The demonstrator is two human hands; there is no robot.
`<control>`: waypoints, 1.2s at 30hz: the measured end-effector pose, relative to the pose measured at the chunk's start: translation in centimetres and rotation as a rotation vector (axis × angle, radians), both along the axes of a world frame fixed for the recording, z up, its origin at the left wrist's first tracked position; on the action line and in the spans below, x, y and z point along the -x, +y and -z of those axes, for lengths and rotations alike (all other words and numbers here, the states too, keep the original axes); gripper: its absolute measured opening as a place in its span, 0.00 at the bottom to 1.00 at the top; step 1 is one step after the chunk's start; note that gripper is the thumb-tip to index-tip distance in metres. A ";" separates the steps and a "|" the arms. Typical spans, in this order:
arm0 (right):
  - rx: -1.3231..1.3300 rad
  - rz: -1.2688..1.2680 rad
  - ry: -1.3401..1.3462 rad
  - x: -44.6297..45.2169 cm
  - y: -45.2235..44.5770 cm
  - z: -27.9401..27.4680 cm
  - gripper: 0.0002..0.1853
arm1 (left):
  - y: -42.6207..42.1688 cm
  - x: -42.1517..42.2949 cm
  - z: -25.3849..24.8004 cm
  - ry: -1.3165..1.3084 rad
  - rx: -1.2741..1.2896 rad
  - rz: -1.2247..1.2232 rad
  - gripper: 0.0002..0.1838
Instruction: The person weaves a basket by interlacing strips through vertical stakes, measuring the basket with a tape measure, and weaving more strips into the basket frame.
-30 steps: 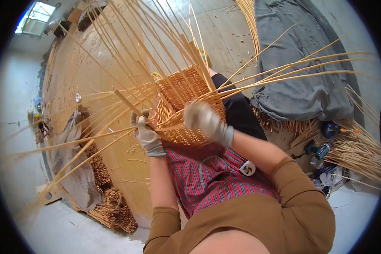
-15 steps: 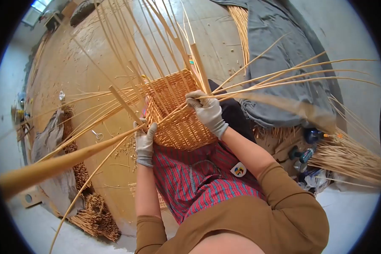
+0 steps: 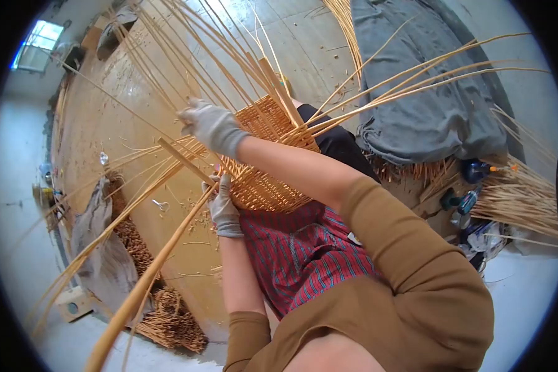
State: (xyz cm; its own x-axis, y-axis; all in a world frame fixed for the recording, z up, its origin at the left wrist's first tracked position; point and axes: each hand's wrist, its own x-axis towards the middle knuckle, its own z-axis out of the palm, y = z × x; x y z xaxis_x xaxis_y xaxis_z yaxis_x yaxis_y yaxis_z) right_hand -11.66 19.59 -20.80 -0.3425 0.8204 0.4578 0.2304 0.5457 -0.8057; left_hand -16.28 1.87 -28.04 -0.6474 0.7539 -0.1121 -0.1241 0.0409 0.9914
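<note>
A part-woven wicker basket (image 3: 263, 189) rests on my lap, its long willow rods (image 3: 167, 49) standing up and fanning out to both sides. At the basket's near left corner, my left hand (image 3: 224, 208), in a pale work glove, is closed with the thumb up, gripping the edge where thick rods leave it. Across the basket opening reaches my right hand (image 3: 214, 127), also gloved. Its fingers are curled among the upright rods at the far left side; what lies in them is hidden. A flat wooden stake (image 3: 183, 160) slants out beside the left hand.
A grey cloth (image 3: 421, 93) covers a bundle of rods on the right. Loose rods (image 3: 521, 201) and a tool with a teal body (image 3: 468, 201) lie near it. At left, more bundled rods (image 3: 167, 316) lie partly under cloth. Cut scraps litter the floor.
My right hand has left the basket's right rim and swung left across the opening to the upright rods. My left hand stays at the corner; the thick rod's near end now points lower.
</note>
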 end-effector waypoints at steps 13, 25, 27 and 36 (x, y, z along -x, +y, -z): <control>0.457 -0.543 0.181 -1.5 2.3 1.1 0.24 | -0.4 2.0 1.8 0.045 -0.017 0.065 0.13; 0.358 -0.311 -0.171 -1.9 0.0 -2.4 0.38 | 0.1 1.1 1.3 0.040 0.050 0.018 0.12; 0.002 0.047 -0.389 -7.8 -3.1 -2.0 0.35 | -0.3 1.3 2.6 0.083 0.057 0.002 0.13; 0.705 0.100 0.686 -17.6 -6.6 6.0 0.10 | -2.7 -3.3 2.4 0.435 -0.042 -0.183 0.14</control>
